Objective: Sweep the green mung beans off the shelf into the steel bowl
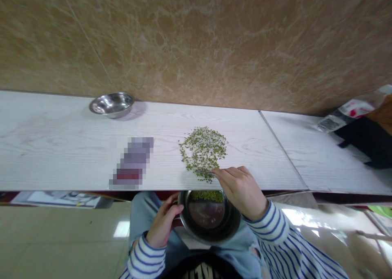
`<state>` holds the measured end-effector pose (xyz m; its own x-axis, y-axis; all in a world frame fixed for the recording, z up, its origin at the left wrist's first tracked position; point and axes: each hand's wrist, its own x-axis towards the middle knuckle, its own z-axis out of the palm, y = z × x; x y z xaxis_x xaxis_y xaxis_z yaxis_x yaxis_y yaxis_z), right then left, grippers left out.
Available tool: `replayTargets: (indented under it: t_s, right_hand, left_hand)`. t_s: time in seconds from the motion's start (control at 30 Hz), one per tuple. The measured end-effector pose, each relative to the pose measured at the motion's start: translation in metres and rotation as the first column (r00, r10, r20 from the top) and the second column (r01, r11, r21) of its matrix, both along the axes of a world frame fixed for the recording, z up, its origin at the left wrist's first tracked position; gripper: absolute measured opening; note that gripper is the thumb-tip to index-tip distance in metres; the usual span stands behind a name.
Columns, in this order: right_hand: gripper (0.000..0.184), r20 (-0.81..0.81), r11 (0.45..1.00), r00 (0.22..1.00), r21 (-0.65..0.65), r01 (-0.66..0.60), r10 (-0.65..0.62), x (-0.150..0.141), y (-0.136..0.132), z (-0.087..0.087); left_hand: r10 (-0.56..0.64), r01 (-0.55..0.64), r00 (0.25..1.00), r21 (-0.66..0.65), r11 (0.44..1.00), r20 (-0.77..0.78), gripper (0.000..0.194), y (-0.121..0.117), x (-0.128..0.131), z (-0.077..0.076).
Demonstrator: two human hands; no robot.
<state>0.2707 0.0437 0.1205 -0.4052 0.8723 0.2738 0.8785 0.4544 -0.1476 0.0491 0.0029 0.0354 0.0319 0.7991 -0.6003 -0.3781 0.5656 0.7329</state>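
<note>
Small green mung beans [204, 146] lie scattered in a loose patch on the white wood-grain table [257, 148]. My right hand [243, 191] is closed on a thin metal utensil [206, 172], its tip among the beans at the patch's near side; its exact kind is too small to tell. Below the table's front edge, a deep metal bowl [208, 234] sits over my lap. My left hand [165, 219] grips its left rim, thumb on top. More green beans [207, 195] are gathered inside the bowl at its far side.
A shallow metal bowl [112, 106] stands near the wall at the back left. A blurred-out rectangular item [133, 162] lies left of the beans. At the far right are a clear plastic package [346, 113] and a black object [367, 142]. A seam crosses the table on the right.
</note>
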Motion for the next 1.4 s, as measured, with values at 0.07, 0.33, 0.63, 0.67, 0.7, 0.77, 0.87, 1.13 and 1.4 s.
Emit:
replayTargets:
  t_s: [0.07, 0.33, 0.63, 0.67, 0.7, 0.77, 0.87, 1.13, 1.4]
  right_hand:
    - [0.022, -0.007, 1.000, 1.000, 0.000, 0.003, -0.003, 0.001, -0.001, -0.001]
    - [0.022, -0.032, 1.000, 0.999, -0.010, 0.006, -0.006, -0.001, -0.006, -0.003]
    - [0.023, -0.033, 1.000, 0.999, 0.002, 0.008, -0.008, 0.000, -0.009, -0.003]
    - [0.023, -0.034, 1.000, 0.999, -0.001, 0.005, -0.005, 0.000, -0.009, -0.003]
    - [0.023, -0.035, 1.000, 0.999, -0.002, 0.002, -0.002, 0.000, -0.009, -0.003]
    - [0.023, -0.040, 1.000, 0.999, 0.000, -0.002, 0.002, 0.001, -0.010, -0.002]
    - [0.024, -0.045, 1.000, 0.999, 0.001, -0.002, 0.003, 0.004, -0.012, -0.001]
    - [0.025, -0.031, 1.000, 0.999, -0.010, -0.007, 0.007, 0.015, -0.022, 0.004]
    - [0.025, 0.018, 1.000, 1.000, -0.019, -0.006, 0.006, 0.013, -0.025, 0.004]
  left_hand:
    - [0.010, -0.010, 1.000, -0.002, 1.000, 0.013, 0.042, 0.000, 0.000, 0.000]
    - [0.031, -0.031, 0.999, -0.012, 0.999, 0.019, 0.040, -0.001, 0.001, 0.003]
    - [-0.030, 0.031, 0.999, -0.005, 1.000, 0.043, 0.040, 0.001, -0.004, -0.007]
    - [-0.038, 0.038, 0.998, -0.005, 0.999, 0.046, 0.041, 0.001, -0.005, -0.008]
    - [-0.043, 0.043, 0.998, -0.005, 0.999, 0.047, 0.041, 0.001, -0.006, -0.010]
    - [-0.047, 0.047, 0.998, -0.003, 0.999, 0.048, 0.042, 0.001, -0.007, -0.011]
    - [-0.047, 0.047, 0.998, -0.001, 0.999, 0.049, 0.043, 0.000, -0.007, -0.010]
    - [-0.060, 0.060, 0.997, -0.006, 0.998, 0.048, 0.043, 0.001, -0.007, -0.012]
    - [0.009, -0.009, 1.000, -0.013, 1.000, 0.026, 0.040, -0.001, -0.001, -0.003]
